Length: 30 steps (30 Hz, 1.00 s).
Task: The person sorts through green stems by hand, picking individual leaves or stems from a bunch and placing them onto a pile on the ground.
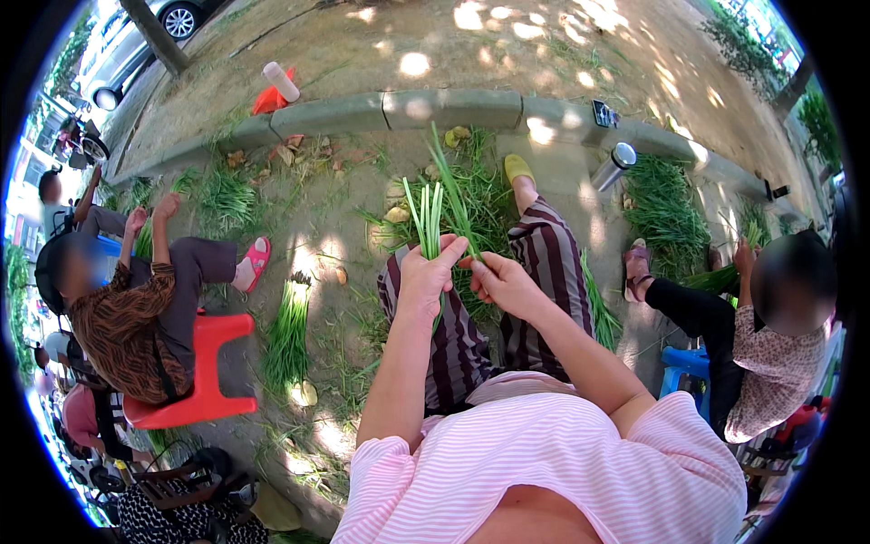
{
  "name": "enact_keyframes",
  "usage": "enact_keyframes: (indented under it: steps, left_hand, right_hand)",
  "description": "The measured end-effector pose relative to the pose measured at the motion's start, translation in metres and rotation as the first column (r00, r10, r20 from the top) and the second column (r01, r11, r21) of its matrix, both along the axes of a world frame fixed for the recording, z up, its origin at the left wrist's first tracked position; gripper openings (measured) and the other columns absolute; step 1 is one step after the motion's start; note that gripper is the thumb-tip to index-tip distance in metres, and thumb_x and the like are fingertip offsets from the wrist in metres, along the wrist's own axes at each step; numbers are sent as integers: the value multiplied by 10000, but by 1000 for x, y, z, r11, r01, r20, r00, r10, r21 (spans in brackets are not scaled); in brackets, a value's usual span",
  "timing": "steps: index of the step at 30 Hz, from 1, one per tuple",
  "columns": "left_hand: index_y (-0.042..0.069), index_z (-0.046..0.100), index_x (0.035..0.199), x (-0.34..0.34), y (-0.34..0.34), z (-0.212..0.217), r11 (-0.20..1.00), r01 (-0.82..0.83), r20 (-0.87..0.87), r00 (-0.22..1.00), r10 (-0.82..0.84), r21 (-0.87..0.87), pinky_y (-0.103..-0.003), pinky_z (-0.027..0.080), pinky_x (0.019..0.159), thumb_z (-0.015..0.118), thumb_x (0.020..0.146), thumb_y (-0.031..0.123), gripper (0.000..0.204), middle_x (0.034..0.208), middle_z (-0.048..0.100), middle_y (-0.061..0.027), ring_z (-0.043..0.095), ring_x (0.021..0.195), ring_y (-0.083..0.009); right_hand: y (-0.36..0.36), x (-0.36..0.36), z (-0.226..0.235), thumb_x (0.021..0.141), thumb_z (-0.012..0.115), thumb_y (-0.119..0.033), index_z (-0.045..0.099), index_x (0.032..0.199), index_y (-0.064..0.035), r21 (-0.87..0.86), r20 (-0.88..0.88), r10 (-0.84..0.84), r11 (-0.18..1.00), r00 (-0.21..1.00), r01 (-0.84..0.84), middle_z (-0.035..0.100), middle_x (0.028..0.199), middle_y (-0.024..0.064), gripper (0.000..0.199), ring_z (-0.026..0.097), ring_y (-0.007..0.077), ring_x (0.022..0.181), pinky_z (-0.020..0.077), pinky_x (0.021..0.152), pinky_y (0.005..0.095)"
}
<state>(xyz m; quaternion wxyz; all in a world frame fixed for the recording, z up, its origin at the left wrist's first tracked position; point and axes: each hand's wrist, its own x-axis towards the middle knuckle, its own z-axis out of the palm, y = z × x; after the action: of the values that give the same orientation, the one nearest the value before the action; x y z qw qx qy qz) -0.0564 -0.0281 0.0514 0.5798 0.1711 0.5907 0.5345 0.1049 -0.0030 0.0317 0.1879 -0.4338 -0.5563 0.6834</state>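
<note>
Green, thin and flat-bladed: bunch of chives (428,216), held upright above striped trousers (544,263), stalks side by side, tips fanning slightly at top. Gripped low on the stalks by left hand (426,276), fingers curled shut around the bunch, thumb across the front. One longer single blade (449,186) leaning away to the right, taller than the rest, pinched at its base by right hand (503,281), fingertips narrow and closed on it. Hands just beside each other, almost touching, over the lap.

Below and behind, on the dirt ground (326,236): loose heap of greens (480,204) at the feet, near a yellow shoe (517,167). To the left, a tidy laid bundle (288,335) with pale root ends turned away. Further left, seated person on a red plastic stool (204,372), arm raised with more greens. To the right, another seated person by a blue stool (684,367) and a second heap (666,213). Metal flask (614,166) lying near the stone kerb (435,109).
</note>
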Motion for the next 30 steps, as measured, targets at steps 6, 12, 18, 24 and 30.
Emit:
enact_keyframes:
  steps: [6, 12, 18, 24, 30]
  left_hand:
    - [61, 643, 993, -5, 0, -5, 999, -4, 132, 991, -2, 46, -202, 299, 410, 756, 834, 121, 204, 748, 625, 15, 417, 477, -27]
    - [48, 653, 1027, -15, -5, -14, 992, -23, 321, 947, -18, 123, -202, 327, 434, 711, 872, 133, 186, 846, 682, -17, 417, 487, -25]
    - [60, 655, 1039, -18, -5, -9, 988, 0, 382, 922, -60, 155, -200, 340, 447, 669, 907, 135, 152, 902, 691, -21, 412, 496, -15]
    - [64, 658, 1039, -12, -5, -11, 986, -56, 352, 936, -3, 157, -204, 344, 448, 698, 886, 121, 168, 834, 670, 2, 421, 490, -24]
    - [45, 670, 1037, -5, -4, -17, 989, -71, 214, 976, 42, 130, -223, 356, 440, 728, 857, 110, 200, 783, 663, 8, 442, 490, -39]
  right_hand:
    - [-8, -6, 5, 1033, 458, -225, 603, 1137, -37, 143, 59, 24, 989, 998, -32, 586, 812, -11, 260, 564, 70, 711, 491, 644, 235]
    - [-9, -9, 2, 1036, 446, -311, 599, 1169, -62, -187, -220, -183, 972, 958, 143, 620, 849, 13, 322, 583, 82, 684, 536, 632, 248]
    - [-11, -9, 12, 1035, 445, -335, 587, 1244, -95, -266, -230, -299, 935, 926, 236, 607, 829, -18, 348, 543, 35, 655, 518, 589, 211]
    - [-9, -11, 8, 1033, 446, -355, 593, 1240, -109, -232, -222, -354, 924, 908, 304, 564, 772, -42, 353, 480, 17, 607, 440, 524, 183]
    - [-15, -11, 5, 1033, 457, -339, 617, 1173, -102, -197, -204, -339, 933, 919, 300, 528, 734, -52, 319, 429, 10, 575, 354, 480, 184]
